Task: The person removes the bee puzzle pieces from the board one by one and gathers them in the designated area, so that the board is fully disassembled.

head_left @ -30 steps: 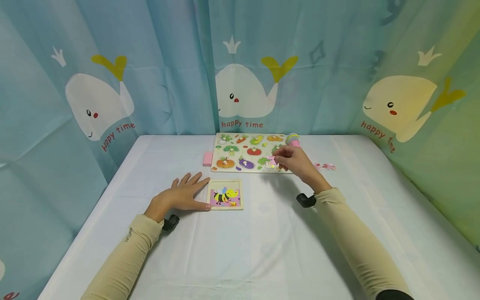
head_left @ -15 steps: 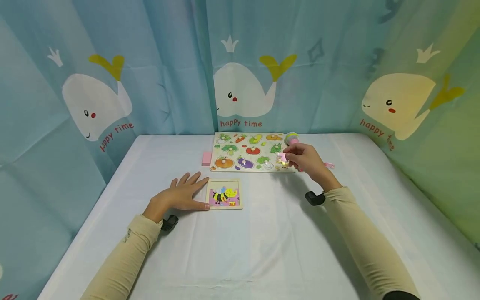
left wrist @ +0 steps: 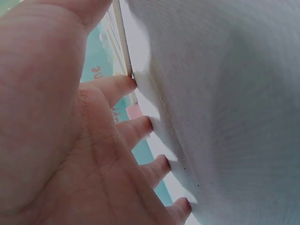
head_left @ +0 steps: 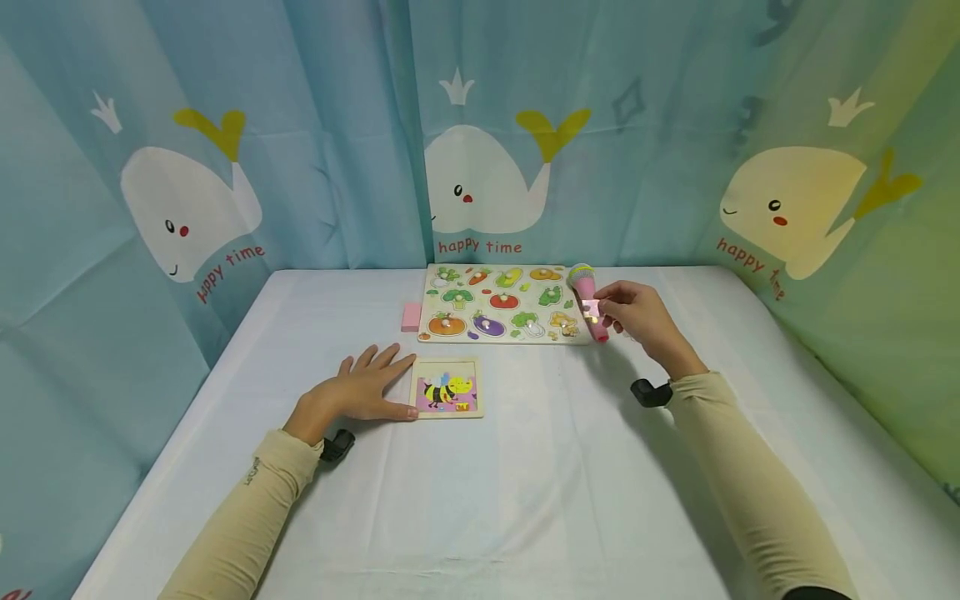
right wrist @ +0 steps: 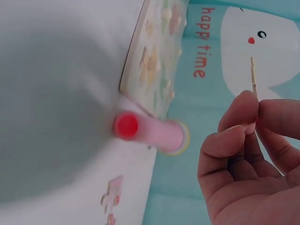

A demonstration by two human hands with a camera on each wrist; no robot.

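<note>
Piece pinched in the raised right hand, left hand spread at the frame

The right hand is drawn nearly closed: thumb and index finger pinch the small piece by its edge, and the other fingers curl in toward the palm. The piece, pink with some yellow, is held up off the desk, at the tips of those two digits. In the head view it overlaps the mic, which lies just beyond the right hand and to its left.

The left hand is spread wide, its fingers almost straight. Thumb and index finger touch the left side of the frame, thumb at the near corner and index at the far one; the other fingertips rest on the desk.

Just right of the left hand, the frame lies flat and holds a bee picture on pink. A strip along its far side looks pale; the joins are too small to make out.

Ahead of both hands lies the board, with vegetable shapes set in three rows. A pink block sits by its left edge, ahead of the left hand. Loose pieces lie on the desk right of the mic, mostly hidden by the right hand in the head view.
</note>
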